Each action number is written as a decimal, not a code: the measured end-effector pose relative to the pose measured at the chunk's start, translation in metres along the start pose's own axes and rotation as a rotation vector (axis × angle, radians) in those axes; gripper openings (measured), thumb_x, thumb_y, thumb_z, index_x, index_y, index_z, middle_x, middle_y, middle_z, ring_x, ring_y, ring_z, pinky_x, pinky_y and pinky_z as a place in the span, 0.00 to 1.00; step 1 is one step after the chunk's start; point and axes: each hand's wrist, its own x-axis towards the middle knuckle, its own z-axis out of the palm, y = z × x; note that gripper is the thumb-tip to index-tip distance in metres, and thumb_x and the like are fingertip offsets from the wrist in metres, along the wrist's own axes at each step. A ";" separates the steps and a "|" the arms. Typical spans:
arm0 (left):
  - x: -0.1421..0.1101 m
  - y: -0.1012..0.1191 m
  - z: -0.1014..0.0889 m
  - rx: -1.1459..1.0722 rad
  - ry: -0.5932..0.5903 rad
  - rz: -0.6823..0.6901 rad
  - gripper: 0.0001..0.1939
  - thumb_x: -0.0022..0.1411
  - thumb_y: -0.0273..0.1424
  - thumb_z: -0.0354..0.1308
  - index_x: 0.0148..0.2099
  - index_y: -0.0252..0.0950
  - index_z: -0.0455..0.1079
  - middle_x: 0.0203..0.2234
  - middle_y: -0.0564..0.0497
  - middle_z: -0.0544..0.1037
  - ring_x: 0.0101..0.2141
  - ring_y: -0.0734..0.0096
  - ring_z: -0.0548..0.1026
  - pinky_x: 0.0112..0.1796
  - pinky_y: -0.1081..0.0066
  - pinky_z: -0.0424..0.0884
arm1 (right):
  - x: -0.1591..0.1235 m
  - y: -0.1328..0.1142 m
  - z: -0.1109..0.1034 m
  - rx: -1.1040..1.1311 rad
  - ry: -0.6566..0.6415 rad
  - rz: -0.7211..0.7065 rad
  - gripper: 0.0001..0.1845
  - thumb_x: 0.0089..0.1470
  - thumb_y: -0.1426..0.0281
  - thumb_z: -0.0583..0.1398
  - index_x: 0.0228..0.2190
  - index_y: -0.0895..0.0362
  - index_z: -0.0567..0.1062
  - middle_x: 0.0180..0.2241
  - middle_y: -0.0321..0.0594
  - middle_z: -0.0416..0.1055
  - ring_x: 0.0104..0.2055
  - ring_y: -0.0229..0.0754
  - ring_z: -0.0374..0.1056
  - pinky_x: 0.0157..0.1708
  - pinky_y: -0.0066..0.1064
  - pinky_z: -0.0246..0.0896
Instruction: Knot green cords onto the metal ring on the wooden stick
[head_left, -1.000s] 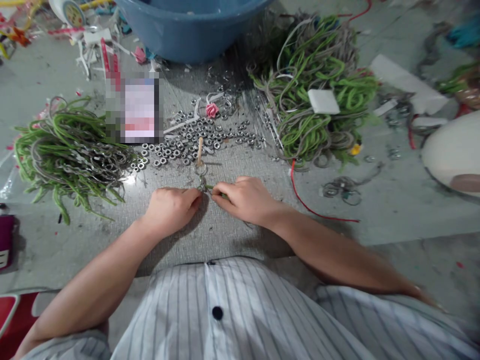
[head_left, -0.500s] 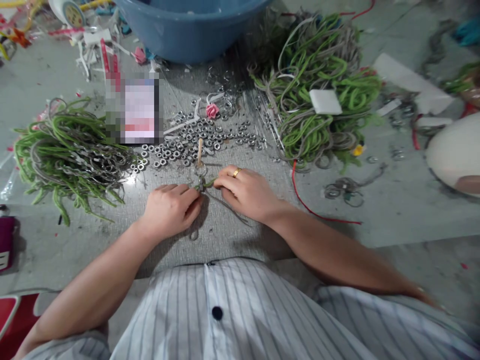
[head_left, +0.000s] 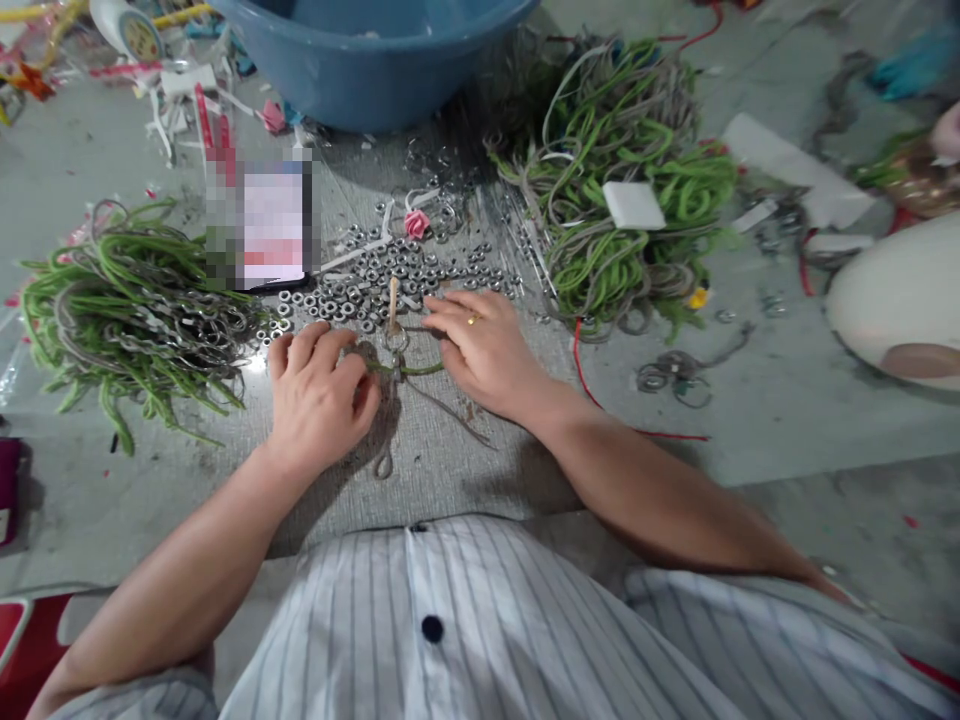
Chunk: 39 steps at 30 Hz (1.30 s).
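Green cord (head_left: pixel 424 370) — between 2 hands (head_left: pixel 319 395)

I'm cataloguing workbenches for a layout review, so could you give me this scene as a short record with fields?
Left hand: fingers bent, left of the keyring-like loop; grip unclear
Right hand: fingers extended, thumb by the end of a green cord; grip unclear
Between hands: the loop, at the foot of a wooden stick
Beyond hands: scattered small metal rings, a pink rose
Left side: left cord heap, green and grey
Right side: right cord heap, white block on top
Far edge: blue basin
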 end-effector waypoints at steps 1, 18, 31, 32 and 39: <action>0.000 0.000 0.000 -0.010 0.000 -0.002 0.09 0.61 0.32 0.55 0.29 0.37 0.70 0.44 0.45 0.78 0.50 0.49 0.70 0.48 0.49 0.62 | 0.001 -0.001 0.000 -0.019 -0.037 0.022 0.18 0.59 0.73 0.52 0.49 0.56 0.71 0.58 0.45 0.68 0.61 0.52 0.58 0.59 0.52 0.49; -0.001 -0.003 0.003 -0.153 -0.066 0.176 0.09 0.63 0.34 0.53 0.40 0.37 0.72 0.46 0.44 0.77 0.52 0.51 0.69 0.52 0.48 0.59 | 0.000 0.007 0.003 0.009 0.059 0.015 0.17 0.62 0.69 0.51 0.49 0.56 0.74 0.54 0.45 0.71 0.57 0.51 0.63 0.59 0.50 0.54; 0.002 -0.011 0.009 -0.224 -0.022 0.146 0.08 0.63 0.32 0.52 0.39 0.37 0.72 0.43 0.46 0.78 0.48 0.56 0.71 0.50 0.53 0.63 | 0.063 0.023 -0.001 -0.029 -0.187 -0.171 0.25 0.62 0.73 0.51 0.60 0.48 0.64 0.66 0.39 0.53 0.68 0.52 0.48 0.61 0.60 0.46; 0.002 -0.012 0.010 -0.230 -0.023 0.132 0.09 0.63 0.32 0.52 0.40 0.37 0.72 0.43 0.46 0.78 0.48 0.57 0.71 0.50 0.53 0.64 | 0.070 0.024 0.002 -0.023 -0.217 -0.194 0.25 0.62 0.72 0.51 0.60 0.48 0.64 0.67 0.38 0.53 0.69 0.51 0.47 0.61 0.60 0.44; 0.001 -0.014 0.012 -0.245 -0.031 0.104 0.10 0.63 0.33 0.52 0.41 0.37 0.73 0.43 0.44 0.77 0.48 0.56 0.71 0.50 0.53 0.64 | 0.070 0.021 0.008 -0.023 -0.268 -0.203 0.22 0.64 0.68 0.51 0.58 0.48 0.66 0.65 0.36 0.57 0.67 0.44 0.51 0.63 0.52 0.44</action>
